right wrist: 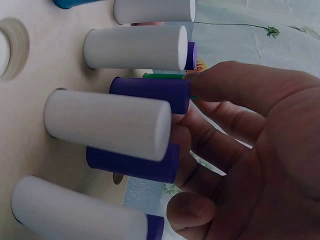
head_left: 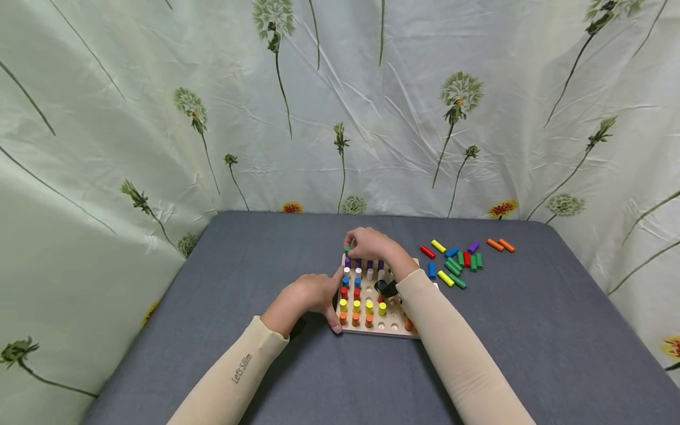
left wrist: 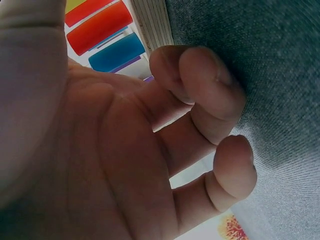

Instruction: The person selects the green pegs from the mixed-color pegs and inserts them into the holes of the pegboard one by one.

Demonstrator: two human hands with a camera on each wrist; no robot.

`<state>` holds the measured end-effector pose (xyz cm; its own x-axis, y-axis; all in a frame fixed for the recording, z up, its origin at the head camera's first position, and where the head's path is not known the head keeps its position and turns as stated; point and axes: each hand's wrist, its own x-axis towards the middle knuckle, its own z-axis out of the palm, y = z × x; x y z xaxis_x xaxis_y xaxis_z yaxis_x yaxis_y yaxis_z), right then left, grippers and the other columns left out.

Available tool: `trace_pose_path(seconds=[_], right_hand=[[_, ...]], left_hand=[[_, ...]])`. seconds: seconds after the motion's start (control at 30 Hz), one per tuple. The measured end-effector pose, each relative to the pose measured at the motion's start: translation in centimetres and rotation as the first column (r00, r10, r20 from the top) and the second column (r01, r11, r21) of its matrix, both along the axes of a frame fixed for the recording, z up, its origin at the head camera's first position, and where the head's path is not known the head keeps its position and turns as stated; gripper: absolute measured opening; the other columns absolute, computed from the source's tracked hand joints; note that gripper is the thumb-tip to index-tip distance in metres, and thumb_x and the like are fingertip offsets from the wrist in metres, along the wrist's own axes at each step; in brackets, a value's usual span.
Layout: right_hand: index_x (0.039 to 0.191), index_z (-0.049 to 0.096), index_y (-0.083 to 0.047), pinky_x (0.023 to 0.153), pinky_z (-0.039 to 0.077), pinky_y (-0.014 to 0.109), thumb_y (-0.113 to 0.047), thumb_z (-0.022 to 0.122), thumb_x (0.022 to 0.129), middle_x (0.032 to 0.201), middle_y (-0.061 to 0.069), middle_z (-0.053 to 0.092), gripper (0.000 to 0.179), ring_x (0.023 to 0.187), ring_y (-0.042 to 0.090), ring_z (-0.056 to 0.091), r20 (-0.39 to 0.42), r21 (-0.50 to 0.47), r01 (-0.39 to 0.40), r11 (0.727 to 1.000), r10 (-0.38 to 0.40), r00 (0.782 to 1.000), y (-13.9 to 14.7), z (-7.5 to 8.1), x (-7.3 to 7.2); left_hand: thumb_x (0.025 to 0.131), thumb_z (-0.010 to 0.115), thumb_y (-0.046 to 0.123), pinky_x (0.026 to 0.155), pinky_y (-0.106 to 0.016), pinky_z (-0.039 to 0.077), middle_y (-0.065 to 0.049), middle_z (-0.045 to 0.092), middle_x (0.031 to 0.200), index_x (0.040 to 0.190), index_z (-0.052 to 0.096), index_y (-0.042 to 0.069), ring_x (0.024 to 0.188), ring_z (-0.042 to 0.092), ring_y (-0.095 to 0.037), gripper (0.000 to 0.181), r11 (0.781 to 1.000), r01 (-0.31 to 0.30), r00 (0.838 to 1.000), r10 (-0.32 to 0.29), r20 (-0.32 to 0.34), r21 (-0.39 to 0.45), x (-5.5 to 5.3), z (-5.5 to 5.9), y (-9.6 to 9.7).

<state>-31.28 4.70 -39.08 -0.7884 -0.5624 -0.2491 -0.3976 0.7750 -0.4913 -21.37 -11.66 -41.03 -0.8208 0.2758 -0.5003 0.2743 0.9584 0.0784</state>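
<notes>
A wooden pegboard (head_left: 379, 332) lies on the table, with upright pegs in colour rows: orange, yellow, red, blue, white and purple. My left hand (head_left: 313, 293) grips its left side, thumb at the front corner; in the left wrist view, curled fingertips (left wrist: 207, 75) lie by the board's edge. My right hand (head_left: 370, 243) reaches over to the back left corner and pinches a green peg (head_left: 347, 250) upright between thumb and finger. In the right wrist view, a purple peg (right wrist: 150, 94) mostly hides the green peg (right wrist: 165, 76). Whether its lower end is in a hole is hidden.
Loose green, red, yellow, blue and purple pegs (head_left: 454, 265) lie right of the board. Two orange pegs (head_left: 500, 244) lie farther right. The right forearm (head_left: 451, 336) covers the board's right part. A flowered curtain (head_left: 372, 147) hangs behind the grey table (head_left: 255, 248).
</notes>
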Motion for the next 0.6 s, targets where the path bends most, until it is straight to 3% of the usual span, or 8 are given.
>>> trace_pose_path(seconds=[0.4,0.6], right_hand=[[0.116,0.072,-0.012,0.082,0.054,0.034,-0.016,0.066,0.105,0.110,0.007,0.074,0.014,0.089,0.018,0.066,0.005,0.020,0.007,1.000,-0.007,1.000,0.4,-0.2,-0.2],[0.122,0.071,-0.011,0.080,0.054,0.036,-0.018,0.064,0.105,0.106,0.007,0.074,0.020,0.087,0.020,0.067,-0.026,-0.041,0.050,0.998,-0.051,0.998,1.5,1.0,0.6]], left_hand=[[0.065,0.092,0.069,0.116,-0.048,0.049,-0.013,0.060,0.154,0.173,0.005,0.017,0.133,0.063,-0.028,0.148,1.000,-0.008,1.000,0.008,0.002,0.020,0.0,0.1,0.2],[0.065,0.093,0.068,0.116,-0.048,0.048,-0.014,0.058,0.156,0.173,0.006,0.016,0.135,0.062,-0.028,0.148,0.999,-0.026,1.000,0.025,0.005,0.044,0.3,0.1,-0.1]])
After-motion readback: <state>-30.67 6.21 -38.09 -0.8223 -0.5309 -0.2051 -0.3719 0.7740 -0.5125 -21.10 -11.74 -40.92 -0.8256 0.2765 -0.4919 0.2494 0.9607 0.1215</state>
